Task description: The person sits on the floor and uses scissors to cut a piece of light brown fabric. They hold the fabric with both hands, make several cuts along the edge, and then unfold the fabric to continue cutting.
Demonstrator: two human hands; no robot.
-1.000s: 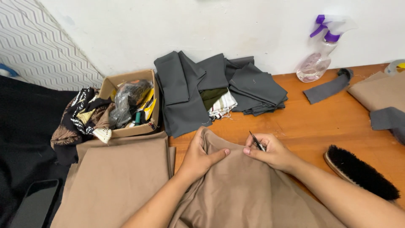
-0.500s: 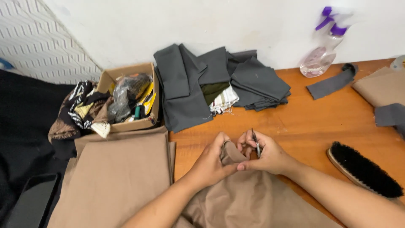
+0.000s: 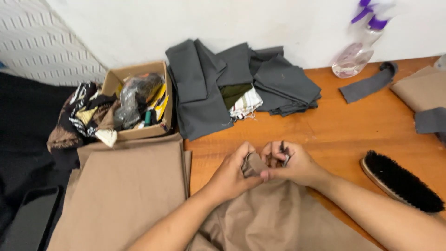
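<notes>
Left hand (image 3: pixel 231 174) and right hand (image 3: pixel 291 163) pinch a bunched tan fabric (image 3: pixel 269 218) corner, right also gripping a small dark tool (image 3: pixel 284 155); brush (image 3: pixel 400 182) at three o'clock.

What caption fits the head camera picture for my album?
Two hands, left and right, pinch tan cloth on a wooden table beside a brush.

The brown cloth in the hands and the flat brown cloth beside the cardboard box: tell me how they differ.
The brown cloth in the hands is bunched, its top edge pinched up between the left hand and right hand; the flat brown cloth lies smooth and untouched. The held one sits in front of the person, the flat one further left, under the cardboard box. Both look the same tan colour.
</notes>
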